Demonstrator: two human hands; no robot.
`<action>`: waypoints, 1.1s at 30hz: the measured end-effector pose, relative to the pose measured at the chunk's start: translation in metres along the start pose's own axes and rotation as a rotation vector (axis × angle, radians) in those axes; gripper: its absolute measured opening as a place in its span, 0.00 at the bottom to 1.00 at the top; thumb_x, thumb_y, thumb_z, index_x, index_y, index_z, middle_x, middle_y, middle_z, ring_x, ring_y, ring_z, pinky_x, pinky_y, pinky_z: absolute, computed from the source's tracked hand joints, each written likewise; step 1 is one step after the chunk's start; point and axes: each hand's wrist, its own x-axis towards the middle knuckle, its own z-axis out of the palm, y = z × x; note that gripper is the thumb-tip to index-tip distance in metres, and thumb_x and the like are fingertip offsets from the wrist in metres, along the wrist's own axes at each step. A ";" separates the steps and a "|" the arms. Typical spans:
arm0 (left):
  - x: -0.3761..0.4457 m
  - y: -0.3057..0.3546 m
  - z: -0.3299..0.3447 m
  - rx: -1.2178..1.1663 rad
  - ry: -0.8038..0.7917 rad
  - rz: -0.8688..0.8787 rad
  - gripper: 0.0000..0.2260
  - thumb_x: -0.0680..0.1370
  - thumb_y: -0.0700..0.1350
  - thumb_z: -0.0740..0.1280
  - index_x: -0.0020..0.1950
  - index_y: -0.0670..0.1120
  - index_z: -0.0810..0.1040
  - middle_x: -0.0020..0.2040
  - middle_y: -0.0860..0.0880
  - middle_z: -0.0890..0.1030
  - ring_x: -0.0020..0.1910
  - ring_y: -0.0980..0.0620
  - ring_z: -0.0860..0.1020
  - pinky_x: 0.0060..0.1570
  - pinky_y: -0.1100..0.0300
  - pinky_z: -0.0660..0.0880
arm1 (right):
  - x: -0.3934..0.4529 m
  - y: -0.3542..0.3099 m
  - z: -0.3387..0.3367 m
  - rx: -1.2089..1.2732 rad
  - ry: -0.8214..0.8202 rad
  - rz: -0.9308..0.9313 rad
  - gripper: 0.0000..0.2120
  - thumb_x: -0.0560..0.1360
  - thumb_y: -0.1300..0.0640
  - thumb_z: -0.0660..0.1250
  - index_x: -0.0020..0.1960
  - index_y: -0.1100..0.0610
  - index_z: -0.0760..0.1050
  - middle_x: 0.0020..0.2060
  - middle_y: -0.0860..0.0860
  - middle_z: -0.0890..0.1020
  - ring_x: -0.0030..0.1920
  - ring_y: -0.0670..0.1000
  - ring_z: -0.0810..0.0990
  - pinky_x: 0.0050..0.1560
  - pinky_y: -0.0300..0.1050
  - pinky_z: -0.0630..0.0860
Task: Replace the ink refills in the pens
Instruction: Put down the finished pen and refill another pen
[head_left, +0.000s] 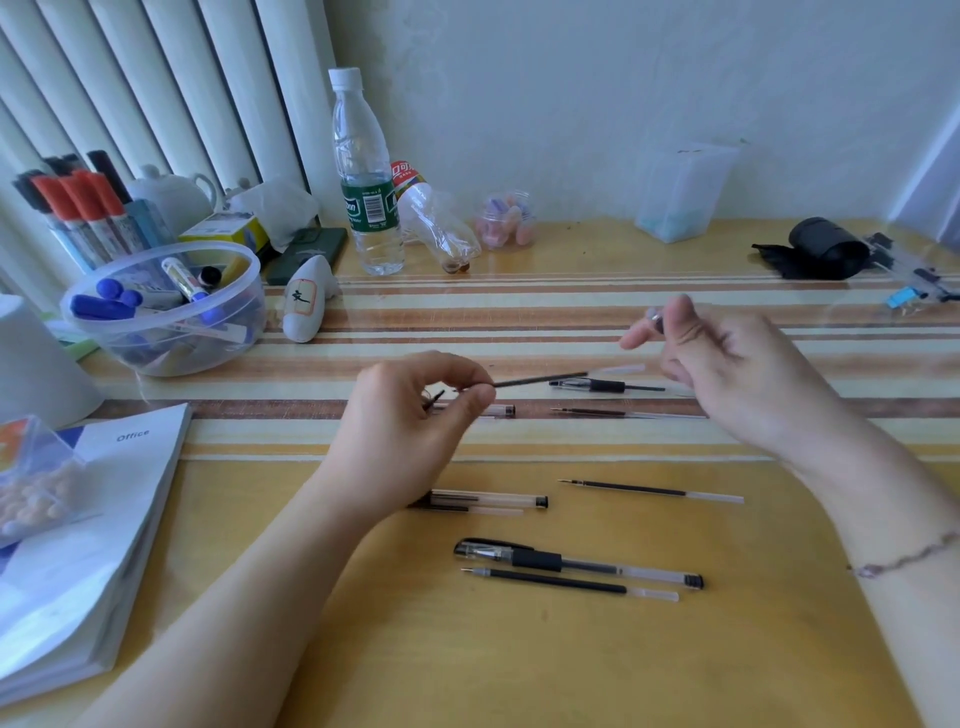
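Observation:
My left hand (415, 410) pinches a thin black ink refill (540, 380) by its left end; the refill points right, above the table. My right hand (727, 374) is raised to the right of it and grips a small pen part (655, 318), blurred. On the table lie a clear pen (605, 385), a refill (623, 413), and a clear pen barrel (496, 410) behind my left hand. Nearer me lie another pen (488, 501), a loose refill (649, 490), a black-grip pen (576, 564) and a refill (566, 582) below it.
A clear bowl (166, 306) of markers and a marker holder (83, 208) stand at the left. A book (88, 545) lies front left. Two plastic bottles (366, 176), a small jar (506, 221), a clear box (680, 192) and a black roll (826, 249) line the back.

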 end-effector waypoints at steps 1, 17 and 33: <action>0.001 -0.002 -0.002 -0.031 0.021 -0.021 0.03 0.77 0.44 0.70 0.43 0.50 0.81 0.20 0.59 0.71 0.18 0.57 0.59 0.22 0.68 0.56 | 0.002 0.004 0.000 -0.031 0.026 -0.013 0.18 0.78 0.41 0.52 0.41 0.42 0.79 0.22 0.42 0.72 0.30 0.42 0.77 0.34 0.38 0.72; 0.002 -0.006 0.000 -0.045 0.045 -0.086 0.05 0.77 0.46 0.70 0.41 0.52 0.80 0.18 0.55 0.66 0.18 0.57 0.58 0.20 0.65 0.56 | 0.004 0.020 0.003 -0.026 -0.071 -0.109 0.06 0.76 0.56 0.67 0.48 0.46 0.81 0.36 0.42 0.80 0.31 0.43 0.70 0.34 0.30 0.67; 0.001 -0.007 0.000 0.202 0.067 0.022 0.03 0.75 0.48 0.70 0.42 0.53 0.83 0.32 0.65 0.80 0.34 0.65 0.77 0.33 0.67 0.71 | -0.003 0.007 0.001 -0.377 -0.141 -0.062 0.10 0.74 0.45 0.61 0.51 0.39 0.79 0.48 0.33 0.82 0.50 0.43 0.80 0.49 0.50 0.78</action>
